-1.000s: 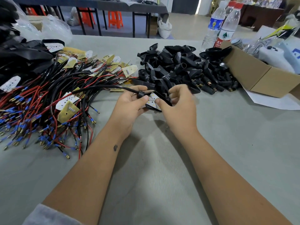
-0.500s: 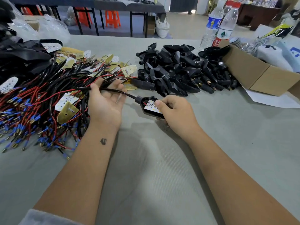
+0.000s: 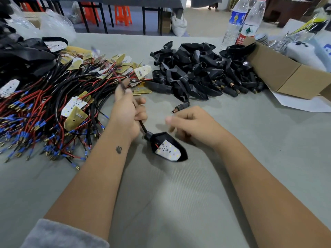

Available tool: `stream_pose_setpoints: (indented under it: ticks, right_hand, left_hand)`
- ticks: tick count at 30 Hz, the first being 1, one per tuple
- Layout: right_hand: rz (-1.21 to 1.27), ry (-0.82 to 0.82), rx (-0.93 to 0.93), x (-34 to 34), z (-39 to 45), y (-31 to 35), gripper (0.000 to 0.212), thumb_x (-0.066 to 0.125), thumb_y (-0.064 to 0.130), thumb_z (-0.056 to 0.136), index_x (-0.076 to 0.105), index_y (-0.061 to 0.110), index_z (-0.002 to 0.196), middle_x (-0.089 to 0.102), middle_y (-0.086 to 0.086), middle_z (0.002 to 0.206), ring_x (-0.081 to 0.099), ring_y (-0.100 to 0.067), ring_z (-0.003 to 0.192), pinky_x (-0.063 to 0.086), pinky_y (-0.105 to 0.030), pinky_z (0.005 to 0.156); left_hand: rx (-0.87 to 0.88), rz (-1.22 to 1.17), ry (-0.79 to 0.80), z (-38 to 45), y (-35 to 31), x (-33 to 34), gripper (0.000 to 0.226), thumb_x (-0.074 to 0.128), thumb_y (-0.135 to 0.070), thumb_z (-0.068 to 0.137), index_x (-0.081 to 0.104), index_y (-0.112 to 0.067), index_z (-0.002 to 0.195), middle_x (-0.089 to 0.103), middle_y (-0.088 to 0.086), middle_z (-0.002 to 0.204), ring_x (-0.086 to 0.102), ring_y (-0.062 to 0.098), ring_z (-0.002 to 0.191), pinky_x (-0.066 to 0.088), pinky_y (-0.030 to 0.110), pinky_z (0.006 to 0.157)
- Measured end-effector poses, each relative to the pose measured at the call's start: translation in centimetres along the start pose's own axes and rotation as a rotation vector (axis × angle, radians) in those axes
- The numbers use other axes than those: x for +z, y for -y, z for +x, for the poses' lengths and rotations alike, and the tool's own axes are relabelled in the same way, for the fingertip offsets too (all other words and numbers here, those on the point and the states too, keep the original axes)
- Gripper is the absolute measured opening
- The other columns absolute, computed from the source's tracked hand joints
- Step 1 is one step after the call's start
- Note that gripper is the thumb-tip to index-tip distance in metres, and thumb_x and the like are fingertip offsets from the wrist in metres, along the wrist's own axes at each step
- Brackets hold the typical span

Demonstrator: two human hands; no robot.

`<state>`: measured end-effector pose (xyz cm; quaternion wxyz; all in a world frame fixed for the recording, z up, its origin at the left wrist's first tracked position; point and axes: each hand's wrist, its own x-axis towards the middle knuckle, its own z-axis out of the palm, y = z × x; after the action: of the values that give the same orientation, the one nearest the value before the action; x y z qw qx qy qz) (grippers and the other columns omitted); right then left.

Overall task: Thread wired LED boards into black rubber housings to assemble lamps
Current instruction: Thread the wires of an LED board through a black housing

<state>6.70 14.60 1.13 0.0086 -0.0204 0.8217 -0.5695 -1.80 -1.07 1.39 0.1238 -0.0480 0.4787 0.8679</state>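
Note:
A black rubber housing (image 3: 179, 145) with a white LED board (image 3: 167, 150) seated in it hangs low over the grey table. Its black cable (image 3: 142, 125) runs up through my left hand (image 3: 128, 111), which grips the cable, the wire ends sticking out blurred above my fingers. My right hand (image 3: 194, 125) hovers just right of the housing with loosely curled fingers, holding nothing. A heap of wired LED boards (image 3: 53, 102) lies at the left. A pile of empty black housings (image 3: 202, 68) lies behind my hands.
One loose housing with a brass end (image 3: 180, 107) lies just beyond my right hand. A cardboard box (image 3: 286, 76) with white paper under it stands at the right. Two water bottles (image 3: 241, 22) stand behind the pile. Black bags (image 3: 23, 52) sit at the far left.
My left hand has taken hold of the cable and pulled it up, lifting the assembled housing. My right hand has let go of the housing and drawn back to the right.

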Motion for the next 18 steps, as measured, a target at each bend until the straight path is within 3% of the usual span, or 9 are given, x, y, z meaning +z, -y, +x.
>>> stream_pose_setpoints:
  ticks: [2, 7, 13, 18]
  right_hand:
    - [0.086, -0.128, -0.012, 0.2, 0.3, 0.1, 0.033, 0.06, 0.031, 0.095, 0.069, 0.003, 0.08, 0.053, -0.008, 0.058, 0.043, -0.016, 0.054, 0.035, -0.025, 0.05]
    - [0.245, -0.404, 0.018, 0.1, 1.5, 0.1, 0.027, 0.05, 0.03, 0.1, 0.069, 0.011, 0.1, 0.057, 0.002, 0.065, 0.047, -0.007, 0.05, 0.039, -0.018, 0.047]
    - [0.421, -0.442, 0.03, -0.5, 2.0, -0.3, 0.03, 0.046, 0.025, 0.103, 0.071, 0.009, 0.097, 0.045, 0.001, 0.06, 0.039, -0.011, 0.051, 0.034, -0.021, 0.053]
    - [0.433, -0.474, 0.0, -0.6, 1.8, -0.3, 0.025, 0.052, 0.016, 0.1, 0.064, 0.011, 0.078, 0.044, 0.002, 0.057, 0.037, -0.009, 0.05, 0.034, -0.018, 0.051]
  left_hand:
    - [-0.089, 0.05, 0.132, -0.5, 0.2, 0.4, 0.024, 0.025, -0.026, 0.108, 0.049, -0.032, 0.11, 0.044, 0.0, 0.059, 0.022, 0.002, 0.035, 0.017, 0.01, 0.034]
    - [-0.261, 0.311, 0.393, -1.7, 1.4, 1.3, 0.025, 0.031, -0.025, 0.107, 0.052, -0.014, 0.098, 0.047, -0.001, 0.054, 0.024, 0.001, 0.034, 0.02, 0.011, 0.03]
    - [-0.199, 0.622, 0.589, -2.7, 2.4, 1.9, 0.028, 0.034, -0.025, 0.106, 0.054, -0.011, 0.092, 0.062, 0.004, 0.057, 0.046, 0.01, 0.036, 0.033, 0.016, 0.036]
    - [-0.172, 0.721, 0.608, -3.2, 2.5, 2.3, 0.03, 0.032, -0.024, 0.107, 0.052, -0.01, 0.088, 0.063, 0.005, 0.056, 0.054, 0.013, 0.041, 0.04, 0.018, 0.039]
